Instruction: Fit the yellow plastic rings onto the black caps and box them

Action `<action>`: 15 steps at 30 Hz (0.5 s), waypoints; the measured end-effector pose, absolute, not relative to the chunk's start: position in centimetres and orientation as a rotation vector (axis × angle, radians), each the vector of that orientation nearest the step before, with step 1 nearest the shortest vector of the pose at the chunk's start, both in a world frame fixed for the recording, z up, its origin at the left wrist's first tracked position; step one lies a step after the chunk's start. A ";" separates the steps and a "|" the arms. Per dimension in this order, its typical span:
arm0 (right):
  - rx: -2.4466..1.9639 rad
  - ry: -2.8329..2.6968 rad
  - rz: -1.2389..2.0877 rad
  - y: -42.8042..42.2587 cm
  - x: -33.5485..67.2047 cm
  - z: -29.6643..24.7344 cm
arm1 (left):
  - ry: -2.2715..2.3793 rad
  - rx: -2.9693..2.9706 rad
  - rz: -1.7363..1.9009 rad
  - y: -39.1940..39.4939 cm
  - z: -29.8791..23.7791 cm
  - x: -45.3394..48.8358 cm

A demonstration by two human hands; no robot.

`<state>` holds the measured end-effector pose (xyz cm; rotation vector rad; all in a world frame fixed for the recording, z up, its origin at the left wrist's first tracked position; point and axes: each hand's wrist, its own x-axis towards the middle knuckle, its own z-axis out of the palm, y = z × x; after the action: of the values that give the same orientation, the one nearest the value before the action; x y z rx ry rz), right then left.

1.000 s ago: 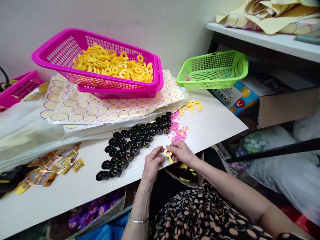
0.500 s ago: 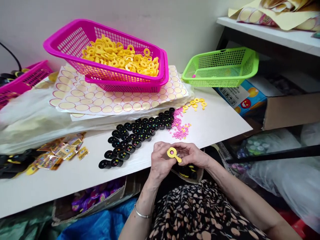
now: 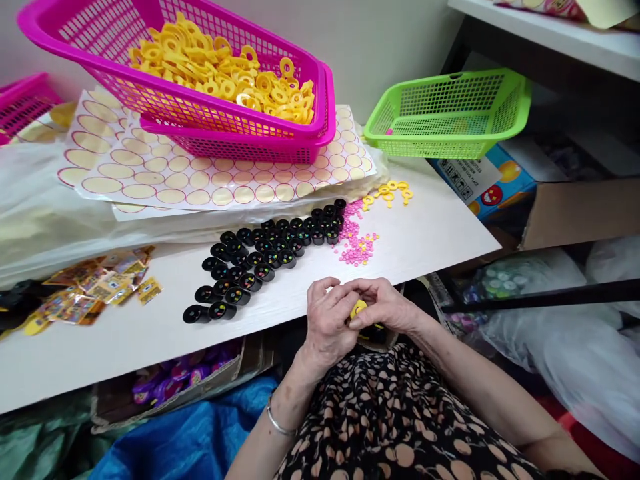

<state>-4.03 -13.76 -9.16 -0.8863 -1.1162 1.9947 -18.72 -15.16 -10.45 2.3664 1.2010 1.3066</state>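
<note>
Pinching a small yellow piece (image 3: 358, 310) btw both hands, lower ctr of frame, just off the near edge of the bench (image 3: 430, 233) and over the lap. L hand (image 3: 327, 327) and R hand (image 3: 387, 308) are curled in tight and meet on top. Fingers (image 3: 325, 291) are closed round the piece w/ only a sliver of yellow showing, so exact grip pts can't be told. Looks like fine fitting work. Prob best done w/ the piece held square, light thumb pressure, and hands low and close to the body so a slip lands in the lap. Dark parts w/ yellow tops (image 3: 373, 331) sit right under the hands, below the bench edge.

Bench edge runs just above the hands. Rows of black caps (image 3: 260, 257) lie up-left of the hands, near, and are easy to knock. Loose pink beads (image 3: 357, 245) sit straight above and would scatter if swept. Loose yellow rings (image 3: 389, 193) lie beyond those. The bare strip R of the beads toward the bench corner is the most open room. Magenta basket (image 3: 320, 100) sits upper left, tilted, on sticker sheets (image 3: 200, 180). Green basket (image 3: 450, 143) is upper R, foil packets (image 3: 95, 287) far left, well apart.
</note>
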 end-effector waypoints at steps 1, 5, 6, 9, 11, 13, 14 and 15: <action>-0.897 -1.116 1.985 -13.8 -4.1 -9.2 | 1.201 2.366 1.295 -15.2 -10.6 -18.7; -0.906 -1.057 1.938 -14.4 -4.5 -9.7 | 1.196 2.356 1.268 -15.3 -11.3 -18.5; -0.909 -1.037 1.918 -14.5 -4.7 -9.9 | 1.193 2.344 1.278 -15.3 -11.5 -18.5; -0.911 -0.991 1.873 -14.9 -4.9 -10.6 | 1.172 2.266 1.311 -15.2 -11.6 -18.6; -0.897 -0.965 1.896 -15.1 -4.9 -11.0 | 1.155 2.203 1.299 -15.1 -11.5 -18.6; -0.887 -0.937 1.948 -15.1 -4.7 -11.1 | 1.143 2.164 1.280 -15.1 -11.6 -18.5; -0.890 -0.922 1.971 -15.1 -4.6 -11.2 | 1.138 2.163 1.272 -15.1 -11.6 -18.4; -0.898 -0.909 1.988 -15.1 -4.4 -11.2 | 1.133 2.172 1.270 -15.2 -11.8 -18.3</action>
<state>-4.43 -15.14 -11.19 -0.8976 -0.9089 1.9876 -18.33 -15.23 -11.79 2.1716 1.1331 1.2703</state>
